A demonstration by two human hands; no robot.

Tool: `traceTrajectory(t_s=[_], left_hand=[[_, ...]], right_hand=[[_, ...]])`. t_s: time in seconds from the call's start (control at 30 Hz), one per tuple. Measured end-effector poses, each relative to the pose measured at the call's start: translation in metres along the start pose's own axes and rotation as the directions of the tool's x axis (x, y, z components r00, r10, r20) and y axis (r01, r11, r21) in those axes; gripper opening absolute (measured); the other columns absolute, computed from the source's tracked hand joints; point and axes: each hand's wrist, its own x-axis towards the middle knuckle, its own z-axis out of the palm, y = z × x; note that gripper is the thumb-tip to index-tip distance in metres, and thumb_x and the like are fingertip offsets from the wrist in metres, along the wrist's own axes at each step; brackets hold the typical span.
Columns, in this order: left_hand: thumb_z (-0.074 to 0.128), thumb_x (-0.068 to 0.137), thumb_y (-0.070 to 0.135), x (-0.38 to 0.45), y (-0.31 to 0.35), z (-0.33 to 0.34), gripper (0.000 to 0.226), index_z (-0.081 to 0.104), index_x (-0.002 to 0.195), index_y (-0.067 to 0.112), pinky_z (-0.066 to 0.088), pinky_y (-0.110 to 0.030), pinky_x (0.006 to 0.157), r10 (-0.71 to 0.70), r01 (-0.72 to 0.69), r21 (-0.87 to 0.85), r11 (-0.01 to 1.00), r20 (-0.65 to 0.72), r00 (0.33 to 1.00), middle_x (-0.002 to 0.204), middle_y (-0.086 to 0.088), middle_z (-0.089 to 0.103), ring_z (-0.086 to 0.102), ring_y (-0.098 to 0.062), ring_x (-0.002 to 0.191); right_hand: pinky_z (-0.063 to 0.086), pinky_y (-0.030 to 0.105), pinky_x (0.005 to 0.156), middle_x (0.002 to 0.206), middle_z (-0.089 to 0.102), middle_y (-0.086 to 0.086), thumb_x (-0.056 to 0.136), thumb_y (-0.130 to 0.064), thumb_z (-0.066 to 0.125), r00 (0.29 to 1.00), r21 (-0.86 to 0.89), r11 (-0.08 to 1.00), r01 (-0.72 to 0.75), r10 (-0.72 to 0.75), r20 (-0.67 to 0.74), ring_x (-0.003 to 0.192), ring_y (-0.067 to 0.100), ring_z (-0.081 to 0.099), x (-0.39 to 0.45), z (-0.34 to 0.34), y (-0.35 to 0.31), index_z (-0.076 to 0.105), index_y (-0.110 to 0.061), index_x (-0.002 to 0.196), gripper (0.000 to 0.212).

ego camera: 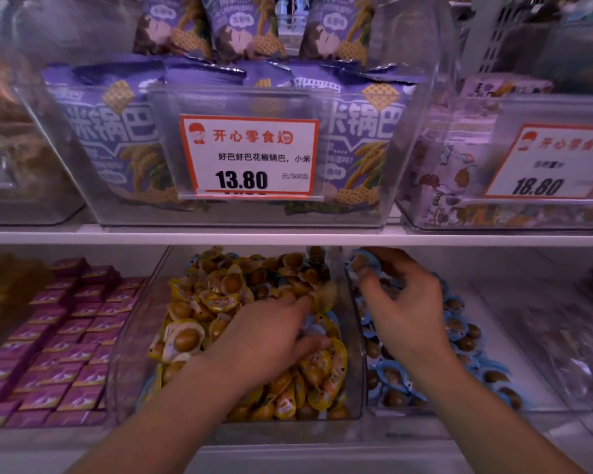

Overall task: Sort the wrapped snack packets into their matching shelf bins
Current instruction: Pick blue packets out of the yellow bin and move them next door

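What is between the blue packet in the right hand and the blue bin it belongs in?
Nothing visible. The right hand pinches a blue-wrapped packet directly above the open bin of blue packets. The clear divider wall stands to its left, not beneath it.

Above you, purple rice-cracker bags (117, 131) fill a clear plastic tub (404, 186) fronted by a white, orange-bordered price card (249, 155); small magenta boxes (65, 336) lie lower left.

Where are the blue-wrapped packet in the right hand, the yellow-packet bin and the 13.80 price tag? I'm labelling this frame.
blue-wrapped packet (360, 263), head view, on its wrapper above the fingertips.
yellow-packet bin (354, 364), head view, on its clear right wall.
13.80 price tag (249, 157), head view, on the white card's centre.
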Motion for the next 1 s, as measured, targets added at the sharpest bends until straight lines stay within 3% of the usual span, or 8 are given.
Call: traceTrajectory(t_s=[0.23, 0.4, 0.5, 0.57, 0.63, 0.73, 0.87, 1.0], left_hand=[[0.064, 0.087, 0.053, 0.007, -0.016, -0.012, 0.026, 0.049, 0.076, 0.035, 0.043, -0.033, 0.062, -0.127, 0.118, -0.303, 0.945, -0.009, 0.992, 0.067, 0.012, 0.054, 0.056, -0.009, 0.07], [0.056, 0.088, 0.058, 0.014, 0.01, -0.026, 0.028, 0.062, 0.088, 0.031, 0.044, -0.015, 0.067, -0.293, 0.097, -0.66, 0.745, -0.193, 0.937, 0.082, 0.022, 0.068, 0.063, 0.006, 0.078], [0.049, 0.087, 0.062, 0.011, 0.042, -0.029, 0.028, 0.056, 0.098, 0.038, 0.044, -0.014, 0.068, -0.181, 0.018, -0.611, 0.791, -0.206, 0.962, 0.092, 0.023, 0.064, 0.061, 0.003, 0.084], [0.045, 0.087, 0.06, 0.01, 0.059, -0.029, 0.027, 0.051, 0.103, 0.039, 0.045, -0.019, 0.075, -0.12, -0.032, -0.53, 0.847, -0.251, 0.96, 0.096, 0.02, 0.061, 0.057, 0.0, 0.089], [0.041, 0.089, 0.056, 0.012, 0.074, -0.029, 0.025, 0.049, 0.107, 0.04, 0.041, -0.027, 0.079, -0.043, -0.078, -0.387, 0.919, -0.295, 0.954, 0.103, 0.016, 0.056, 0.051, -0.007, 0.091], [0.026, 0.091, 0.062, 0.019, 0.087, -0.03, 0.051, 0.042, 0.131, 0.036, 0.038, -0.031, 0.088, 0.037, -0.086, -0.209, 0.974, -0.228, 0.973, 0.122, 0.008, 0.044, 0.042, -0.014, 0.104], [0.029, 0.085, 0.078, 0.026, 0.083, -0.026, 0.077, 0.02, 0.152, 0.039, 0.029, -0.028, 0.114, 0.06, -0.081, -0.484, 0.871, -0.059, 0.996, 0.147, 0.017, 0.032, 0.031, -0.004, 0.137], [0.047, 0.091, 0.056, 0.03, 0.055, -0.016, 0.041, 0.056, 0.127, 0.04, 0.047, -0.033, 0.102, -0.188, -0.015, -0.614, 0.789, -0.264, 0.946, 0.124, 0.015, 0.063, 0.057, -0.002, 0.116]], right_hand=[[0.054, 0.025, 0.083, 0.098, 0.071, -0.016, 0.089, -0.028, 0.063, 0.995, -0.021, 1.0, 0.015, -0.013, 0.1, 0.096, 0.002, 0.065, -0.008, -0.008, 0.001, 0.071, -0.032, 0.103, 0.017], [0.049, 0.02, 0.053, 0.077, 0.073, -0.002, 0.093, -0.017, 0.065, 0.971, 0.275, 0.931, -0.239, 0.236, 0.042, 0.063, 0.008, 0.067, -0.008, -0.016, -0.022, 0.071, -0.023, 0.092, 0.008], [0.036, 0.026, 0.039, 0.067, 0.066, 0.018, 0.092, -0.016, 0.056, 0.8, 0.535, 0.622, -0.571, 0.569, 0.191, 0.049, 0.025, 0.057, -0.013, -0.023, -0.037, 0.069, -0.011, 0.077, 0.02], [0.038, 0.028, 0.039, 0.067, 0.062, 0.016, 0.092, -0.024, 0.051, 0.677, 0.614, 0.35, -0.708, 0.585, 0.447, 0.05, 0.025, 0.056, -0.018, -0.027, -0.049, 0.068, -0.007, 0.077, 0.029], [0.04, 0.027, 0.038, 0.067, 0.06, 0.01, 0.094, -0.033, 0.05, 0.654, 0.628, 0.243, -0.739, 0.482, 0.583, 0.05, 0.02, 0.056, -0.024, -0.03, -0.054, 0.067, -0.006, 0.089, 0.032], [0.042, 0.025, 0.039, 0.073, 0.065, 0.005, 0.09, -0.029, 0.06, 0.709, 0.628, 0.339, -0.701, 0.43, 0.559, 0.053, 0.013, 0.058, -0.025, -0.039, -0.045, 0.072, -0.01, 0.095, 0.023], [0.055, 0.034, 0.083, 0.109, 0.069, 0.017, 0.077, -0.02, 0.068, 0.668, 0.643, 0.255, -0.722, 0.499, 0.553, 0.085, 0.026, 0.069, -0.012, -0.062, -0.014, 0.076, -0.004, 0.101, 0.03], [0.048, 0.033, 0.059, 0.098, 0.065, 0.019, 0.091, -0.012, 0.06, 0.615, 0.397, 0.483, -0.78, 0.711, 0.343, 0.073, 0.033, 0.07, 0.005, -0.077, 0.024, 0.069, -0.003, 0.1, 0.016]])
